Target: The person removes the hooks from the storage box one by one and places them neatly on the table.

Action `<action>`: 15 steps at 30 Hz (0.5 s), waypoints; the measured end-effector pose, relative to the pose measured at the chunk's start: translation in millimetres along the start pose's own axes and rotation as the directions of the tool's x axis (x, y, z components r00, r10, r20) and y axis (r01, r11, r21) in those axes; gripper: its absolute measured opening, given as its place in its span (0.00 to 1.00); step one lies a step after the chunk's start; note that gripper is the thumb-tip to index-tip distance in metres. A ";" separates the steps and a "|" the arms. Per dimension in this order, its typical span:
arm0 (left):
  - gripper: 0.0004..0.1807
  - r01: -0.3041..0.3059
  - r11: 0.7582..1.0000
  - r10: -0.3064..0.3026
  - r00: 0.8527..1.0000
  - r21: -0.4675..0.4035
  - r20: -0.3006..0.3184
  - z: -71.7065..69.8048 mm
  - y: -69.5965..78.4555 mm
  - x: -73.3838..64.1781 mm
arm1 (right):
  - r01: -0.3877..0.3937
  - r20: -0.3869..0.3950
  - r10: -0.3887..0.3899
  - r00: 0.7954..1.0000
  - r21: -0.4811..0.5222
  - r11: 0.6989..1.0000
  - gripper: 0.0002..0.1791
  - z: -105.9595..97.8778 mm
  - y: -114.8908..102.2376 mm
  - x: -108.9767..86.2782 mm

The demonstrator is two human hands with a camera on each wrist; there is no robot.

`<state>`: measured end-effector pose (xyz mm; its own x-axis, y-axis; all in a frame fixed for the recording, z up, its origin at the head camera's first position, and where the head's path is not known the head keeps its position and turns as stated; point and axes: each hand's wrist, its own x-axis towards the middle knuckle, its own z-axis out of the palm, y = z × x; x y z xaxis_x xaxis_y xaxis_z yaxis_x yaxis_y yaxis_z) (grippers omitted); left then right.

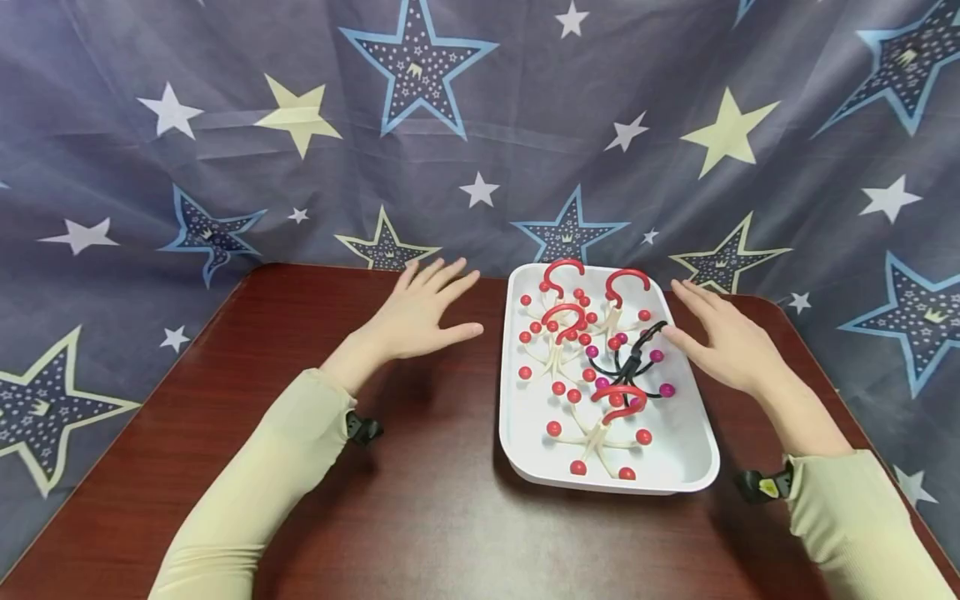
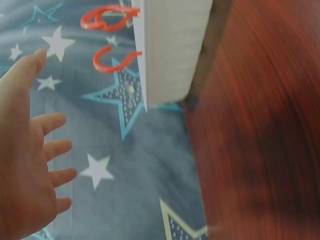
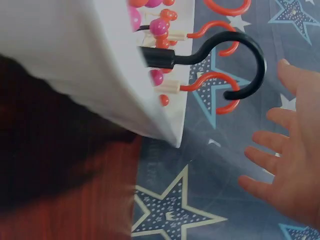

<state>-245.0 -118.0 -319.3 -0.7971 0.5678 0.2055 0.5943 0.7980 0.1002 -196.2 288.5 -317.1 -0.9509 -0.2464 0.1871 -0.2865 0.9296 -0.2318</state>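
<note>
From where I stand, both of the person's hands are apart and holding nothing: the left hand (image 1: 411, 321) hovers over the table (image 1: 435, 517), off the tray's left side, fingers spread; the right hand (image 1: 731, 342) hangs just beyond the tray's right rim, fingers straight, its thumb near the black hook (image 1: 648, 334) (from the right wrist there's a gap between them). The white tray (image 1: 528, 433) sits on the table between the hands, nearer the right, and the hooked pieces lie inside it.

I'd say careful handling means pinching a piece low on its hook's stem and lifting straight up, not tugging at the legs; those balled tips crowd together and could snag on a neighbour. The free hand could steady the tray's rim.

Now the count: two hands, one tray, five hooked pieces. Four have cream legs, red hooks (image 1: 622, 389) and red balls (image 1: 643, 437); one is the black piece (image 1: 628, 367) with magenta balls (image 1: 667, 390). I make out at least five magenta ones; the red overlap too much for a sure number. Each wrist wears one black strap (image 1: 365, 428), two altogether.
</note>
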 end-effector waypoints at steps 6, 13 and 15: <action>0.40 -0.121 0.987 0.123 0.992 -0.103 0.016 11.4 26.2 13.0 | -0.050 0.044 0.044 0.998 0.148 0.988 0.42 4.5 14.8 -7.6; 0.38 -0.208 0.947 0.231 0.971 -0.246 0.066 18.7 72.8 23.2 | -0.090 0.104 0.054 0.993 0.385 0.919 0.42 22.6 35.2 -13.1; 0.37 -0.227 0.923 0.265 0.960 -0.311 0.086 18.1 87.7 25.8 | -0.106 0.125 0.057 0.990 0.428 0.898 0.42 28.4 39.8 -13.5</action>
<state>-215.4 -29.6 -322.8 -0.6171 0.7742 0.1406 0.7628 0.5447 0.3486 -198.1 321.1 -356.0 -0.9729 -0.2252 0.0522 -0.2062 0.7433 -0.6364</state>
